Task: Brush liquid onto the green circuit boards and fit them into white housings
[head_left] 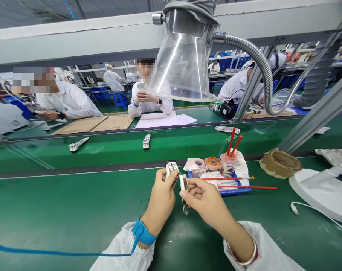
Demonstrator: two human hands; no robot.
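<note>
My left hand (163, 194) is closed on a white plastic housing (171, 168), held up over the green bench. Close beside it, my right hand (206, 199) pinches a narrow white-framed display module (183, 183) with a dark window. Bare circuitry shows at the module's lower end. A thin dark wire seems to run between the two pieces; fingers hide part of both. Around my left wrist is a blue strap (143, 232) with a blue cord leading left. Just beyond my right hand sits a blue tray (235, 192) with small jars and red-handled brushes.
White handheld devices (146, 142) lie on the green conveyor belt (114, 150) ahead. A clear fume hood (185, 64) hangs above it. At right are a tape roll (280, 163), a white fan base (315, 192) and a cable plug (294, 208). Co-workers in white sit across the belt.
</note>
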